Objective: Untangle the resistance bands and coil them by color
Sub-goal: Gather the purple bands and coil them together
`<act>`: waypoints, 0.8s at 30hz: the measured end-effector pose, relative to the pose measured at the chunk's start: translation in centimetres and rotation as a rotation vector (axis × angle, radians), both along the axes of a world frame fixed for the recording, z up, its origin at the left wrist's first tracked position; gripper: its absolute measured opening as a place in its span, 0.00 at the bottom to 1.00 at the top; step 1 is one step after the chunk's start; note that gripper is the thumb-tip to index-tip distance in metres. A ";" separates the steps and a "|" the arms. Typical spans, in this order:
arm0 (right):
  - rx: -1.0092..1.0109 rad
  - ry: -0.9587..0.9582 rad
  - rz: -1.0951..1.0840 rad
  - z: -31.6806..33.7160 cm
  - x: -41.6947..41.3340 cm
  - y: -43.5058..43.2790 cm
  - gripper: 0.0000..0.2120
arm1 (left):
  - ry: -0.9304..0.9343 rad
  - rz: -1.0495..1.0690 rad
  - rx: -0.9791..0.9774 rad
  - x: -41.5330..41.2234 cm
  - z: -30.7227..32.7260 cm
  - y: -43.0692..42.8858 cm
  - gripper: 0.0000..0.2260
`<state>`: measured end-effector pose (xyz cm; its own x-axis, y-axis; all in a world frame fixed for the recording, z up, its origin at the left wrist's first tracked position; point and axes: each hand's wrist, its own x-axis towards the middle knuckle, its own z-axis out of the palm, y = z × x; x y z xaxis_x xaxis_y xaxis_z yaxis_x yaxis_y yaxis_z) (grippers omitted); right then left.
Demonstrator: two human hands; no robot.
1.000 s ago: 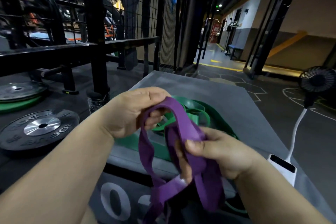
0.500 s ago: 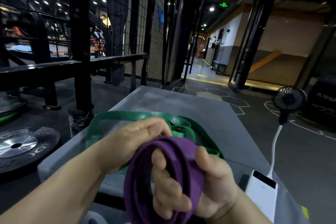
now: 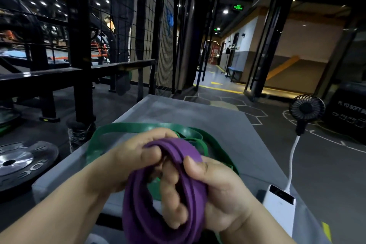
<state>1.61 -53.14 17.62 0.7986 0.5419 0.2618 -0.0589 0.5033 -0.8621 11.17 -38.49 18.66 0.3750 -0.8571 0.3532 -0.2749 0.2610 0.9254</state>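
The purple band looks like a flat, wide strip of rubber. It seems light and limp enough to flop into loops, yet springy, so I judge that a coil of it will spring open the moment it is let go. Its matte face should grip skin rather than slide. The best hold seems to be across the stacked turns, pinching all layers together rather than one loop alone. It is held in the air above the near edge of the bench, wound into several overlapping turns. The green band lies loose on the bench behind it, sprawling from the left edge toward the middle. The right hand has its fingers thrust through the coil's middle and curled, with the thumb clamped on the outer turns. The left hand comes in from the left, its thumb and curled fingers pinching the top of the coil. Both forearms reach forward, wrists close together.
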 end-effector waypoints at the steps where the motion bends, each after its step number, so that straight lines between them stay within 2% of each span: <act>1: -0.046 0.010 0.008 -0.5 0.2 -0.1 0.12 | 0.065 -0.024 -0.074 0.0 0.0 -0.2 0.32; 4: -0.103 0.013 0.030 -1.8 0.7 -0.1 0.12 | 0.144 -0.013 -0.177 0.6 -0.5 -0.1 0.29; 8: 0.029 -0.016 0.021 -0.8 0.6 -0.7 0.09 | 0.078 0.078 -0.139 1.4 -1.2 -0.7 0.29; 12: 0.166 -0.024 -0.026 0.5 0.4 -1.6 0.09 | 0.082 -0.149 0.046 0.8 -1.8 -0.7 0.12; 14: 0.218 -0.024 -0.040 0.7 0.4 -1.7 0.11 | 0.173 -0.152 0.063 0.1 -1.9 -1.1 0.09; 16: 0.244 -0.017 -0.030 0.5 0.4 -1.7 0.13 | 0.261 -0.107 -0.005 -0.2 -2.0 -1.3 0.06; 20: 0.194 -0.054 -0.037 -0.5 0.6 -1.8 0.18 | 0.374 -0.259 -0.079 -0.1 -1.9 -1.6 0.07; 22: 0.152 -0.079 -0.060 -0.7 0.7 -2.1 0.20 | 0.436 -0.358 -0.076 0.0 -1.9 -1.8 0.12; 24: 0.116 -0.118 -0.049 -0.7 0.7 -2.3 0.21 | 0.385 -0.495 -0.078 0.2 -2.3 -2.0 0.12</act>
<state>2.32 -55.45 16.94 0.7836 0.4635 0.4136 0.0665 0.5994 -0.7977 11.39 -40.47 16.34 0.0529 -0.9389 0.3400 0.2446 0.3423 0.9072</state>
